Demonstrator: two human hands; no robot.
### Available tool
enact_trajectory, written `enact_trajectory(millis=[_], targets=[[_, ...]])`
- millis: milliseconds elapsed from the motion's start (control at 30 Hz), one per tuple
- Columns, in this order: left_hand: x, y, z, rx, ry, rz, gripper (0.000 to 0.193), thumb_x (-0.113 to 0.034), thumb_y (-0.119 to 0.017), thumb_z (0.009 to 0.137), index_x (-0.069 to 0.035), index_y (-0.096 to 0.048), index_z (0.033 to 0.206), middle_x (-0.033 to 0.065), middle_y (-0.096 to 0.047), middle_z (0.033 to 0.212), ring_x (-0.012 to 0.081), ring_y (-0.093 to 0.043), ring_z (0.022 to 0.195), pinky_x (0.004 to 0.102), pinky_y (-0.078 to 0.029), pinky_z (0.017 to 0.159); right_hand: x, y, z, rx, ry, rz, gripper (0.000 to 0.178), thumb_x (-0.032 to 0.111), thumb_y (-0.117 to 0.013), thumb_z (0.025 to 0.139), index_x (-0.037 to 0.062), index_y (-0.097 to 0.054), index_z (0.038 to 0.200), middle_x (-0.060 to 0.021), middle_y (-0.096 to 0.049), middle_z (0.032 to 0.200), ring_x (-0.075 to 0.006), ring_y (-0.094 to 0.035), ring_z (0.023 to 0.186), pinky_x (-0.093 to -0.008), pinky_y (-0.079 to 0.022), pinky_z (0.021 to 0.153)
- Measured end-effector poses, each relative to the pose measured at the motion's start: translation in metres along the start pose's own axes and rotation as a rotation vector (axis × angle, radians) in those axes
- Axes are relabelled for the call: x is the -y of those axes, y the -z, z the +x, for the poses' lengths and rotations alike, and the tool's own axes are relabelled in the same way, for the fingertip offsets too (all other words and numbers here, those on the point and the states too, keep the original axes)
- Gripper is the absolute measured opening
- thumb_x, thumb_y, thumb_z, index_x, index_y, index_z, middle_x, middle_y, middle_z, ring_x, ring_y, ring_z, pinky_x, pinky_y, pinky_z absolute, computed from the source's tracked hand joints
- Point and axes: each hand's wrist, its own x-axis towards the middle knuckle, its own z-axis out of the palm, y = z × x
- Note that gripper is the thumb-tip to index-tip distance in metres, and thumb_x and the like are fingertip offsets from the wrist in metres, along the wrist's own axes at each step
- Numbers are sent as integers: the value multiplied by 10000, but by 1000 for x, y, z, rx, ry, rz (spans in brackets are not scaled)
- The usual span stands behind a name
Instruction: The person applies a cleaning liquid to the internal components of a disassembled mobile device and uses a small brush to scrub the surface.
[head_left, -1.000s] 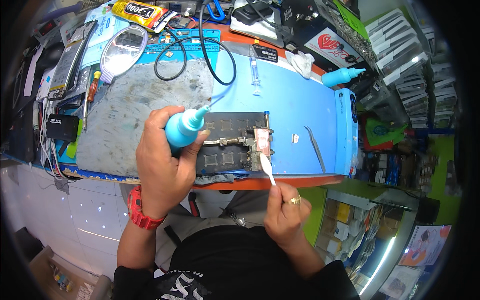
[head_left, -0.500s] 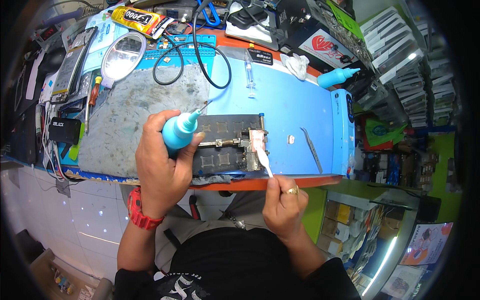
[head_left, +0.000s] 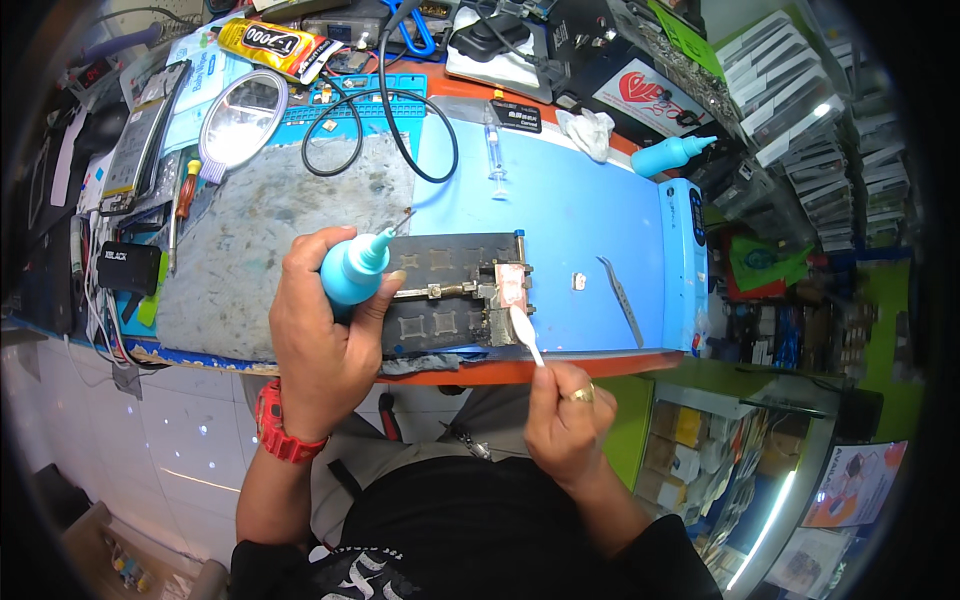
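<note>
My left hand is wrapped round a turquoise squeeze bottle with a thin needle nozzle pointing up and to the right. Between the fingers of my right hand is a white cotton swab, its tip just below a small pinkish circuit board. Metal jaws clamp that board at the right end of a dark board holder, which lies flat under the bottle. A small pale chip and grey curved tweezers lie to the right on the blue mat.
Behind the holder lie a syringe, a looped black cable and a round magnifier. A second turquoise bottle lies near a crumpled tissue at the back right. A screwdriver is at left. The table's red edge runs in front.
The swab tip has come off the pinkish board, moving slightly down toward me with my right hand. My left hand keeps its hold on the bottle, nearly still.
</note>
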Motion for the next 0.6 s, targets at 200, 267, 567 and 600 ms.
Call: enact_trajectory(millis=[200,267,567,600], targets=[[0,1,0,20,13,-12,499,-106,-844,945,-16,-565,1350,148,-673,1138,276,-679,952,391,-550,849,1,11,-20,50,17,-18,45,6,-733,964,7,-691,947,-110,-657,700,-294,-649,531,-387,-498,509],[-2,4,0,58,26,-13,487,-84,-802,991,-4,-545,1397,109,-655,1155,191,-644,989,345,-536,916,0,25,-34,70,-24,14,41,8,-731,969,4,-691,963,-106,-673,716,-281,-657,535,-378,-504,510],[2,1,1,-19,-18,12,495,-111,-860,924,-20,-578,1320,169,-682,1117,336,-692,931,427,-548,810,-4,-6,10,-23,23,-11,63,-6,-745,957,-2,-692,923,-105,-650,693,-288,-642,529,-397,-490,496],[1,1,1,-13,-11,11,494,-110,-859,925,-20,-578,1321,169,-682,1119,335,-692,932,426,-548,811,-4,-7,12,-30,22,-21,63,-2,-744,958,0,-693,921,-102,-642,686,-287,-638,527,-399,-487,495]])
